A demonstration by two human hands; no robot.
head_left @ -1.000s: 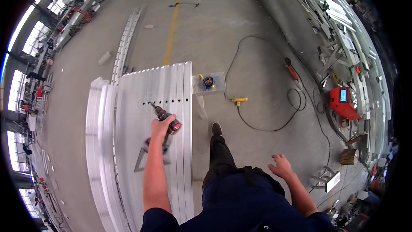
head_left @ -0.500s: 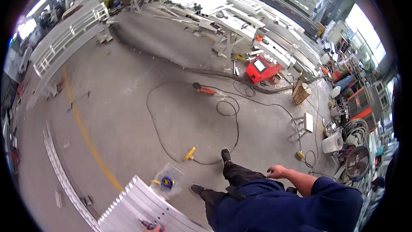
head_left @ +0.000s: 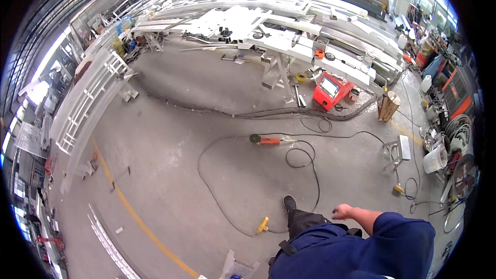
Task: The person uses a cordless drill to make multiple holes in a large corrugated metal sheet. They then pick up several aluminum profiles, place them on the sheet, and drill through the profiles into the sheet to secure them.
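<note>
My right hand (head_left: 342,212) hangs beside my right leg, its fingers curled in, and nothing shows in it. My left hand is out of view. Ahead on the grey floor lies a red angle grinder (head_left: 268,141) with a dark disc, its black cable (head_left: 200,168) looping around. Closer to my feet, a yellow cable connector (head_left: 263,224) sits on that cable. At the lower edge is part of a clear plastic sheet (head_left: 240,267) with a blue round object (head_left: 235,277), mostly cut off.
A red machine with a screen (head_left: 326,92) stands near a long bench of white metal profiles (head_left: 294,45). A thick dark cable bundle (head_left: 232,113) crosses the floor. To the right are a small metal stool (head_left: 403,148), a wood block (head_left: 388,106) and a white bucket (head_left: 435,159).
My view has tilted up and shifted left. The ridged metal panel and my left hand with a red-and-black tool have dropped out of view. My right hand still hangs by my side.
</note>
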